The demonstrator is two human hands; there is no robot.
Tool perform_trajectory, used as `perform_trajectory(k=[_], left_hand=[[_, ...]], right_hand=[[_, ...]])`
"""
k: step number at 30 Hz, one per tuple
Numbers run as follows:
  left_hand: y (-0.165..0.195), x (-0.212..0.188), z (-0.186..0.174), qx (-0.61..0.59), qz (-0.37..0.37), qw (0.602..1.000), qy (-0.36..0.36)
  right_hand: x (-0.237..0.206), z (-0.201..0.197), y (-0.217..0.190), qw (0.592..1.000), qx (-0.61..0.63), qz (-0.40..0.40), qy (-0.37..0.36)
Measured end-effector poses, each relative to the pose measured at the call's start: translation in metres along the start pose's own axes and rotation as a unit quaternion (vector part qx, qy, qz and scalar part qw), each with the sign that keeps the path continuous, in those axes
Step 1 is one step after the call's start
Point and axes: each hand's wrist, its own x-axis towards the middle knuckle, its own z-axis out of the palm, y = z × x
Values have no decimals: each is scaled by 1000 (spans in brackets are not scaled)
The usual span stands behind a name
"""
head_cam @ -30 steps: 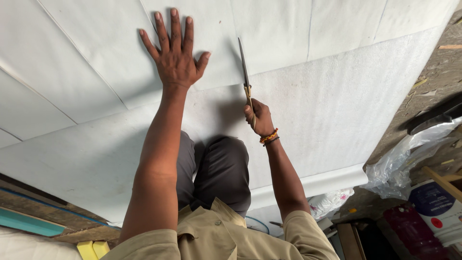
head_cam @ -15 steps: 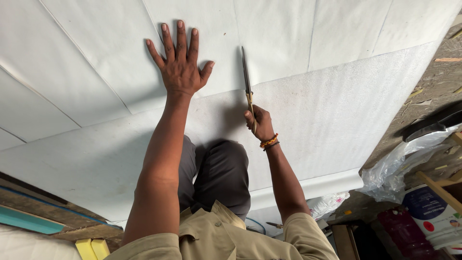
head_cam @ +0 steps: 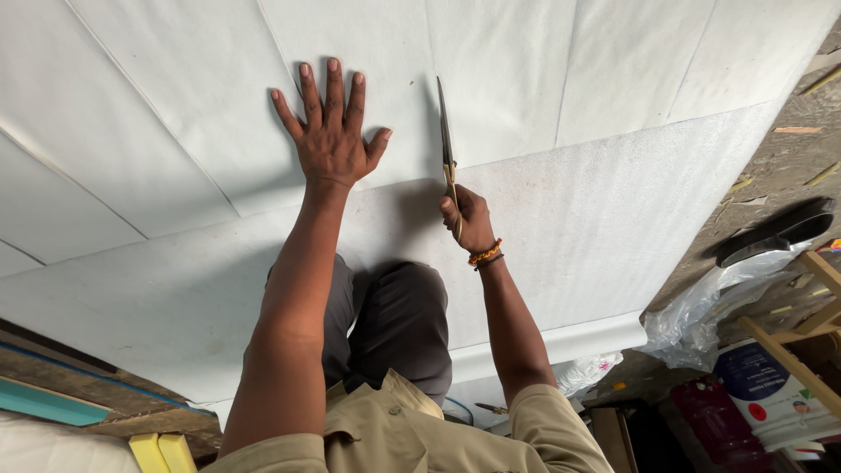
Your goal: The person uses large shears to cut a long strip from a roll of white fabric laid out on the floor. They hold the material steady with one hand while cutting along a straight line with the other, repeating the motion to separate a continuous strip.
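Large white sheets of fabric-like material (head_cam: pixel 613 219) lie spread over the floor, overlapping in layers. My left hand (head_cam: pixel 329 131) presses flat on the sheet with fingers spread. Just to its right, my right hand (head_cam: pixel 466 219) grips a pair of long scissors (head_cam: pixel 447 144) by gold-coloured handles, the blades pointing away from me along the sheet. Orange and dark bead bracelets circle my right wrist. My knees in dark trousers rest on the sheet below both arms.
A clear plastic bag (head_cam: pixel 701 315) and a black tool (head_cam: pixel 771 232) lie on the bare ground at right. A wooden frame (head_cam: pixel 793 350), a white bucket (head_cam: pixel 766 394) and a red container (head_cam: pixel 714 420) stand lower right. Boards and a teal strip (head_cam: pixel 44 398) lie lower left.
Both hands have shifted slightly rightward and forward along the sheet, the scissors advancing with the right hand.
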Motion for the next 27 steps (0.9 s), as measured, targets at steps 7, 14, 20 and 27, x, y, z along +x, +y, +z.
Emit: perform_trajectory(k=[7,14,20,27], left_hand=[[-1,0,-1,0,0,1000,-12],[-1,0,3,8,-6,1000,-23],[-2,-2,6,7,-6,999,-34],[-3,-3,9,4,-8,999,-42]], right_hand=[[-8,6,-1,999,13,-30,14],[0,5,-4,999,-3,-35,17],[15,2,-10,1000,5,-8,14],[16,6,-5,998,-14,53,30]])
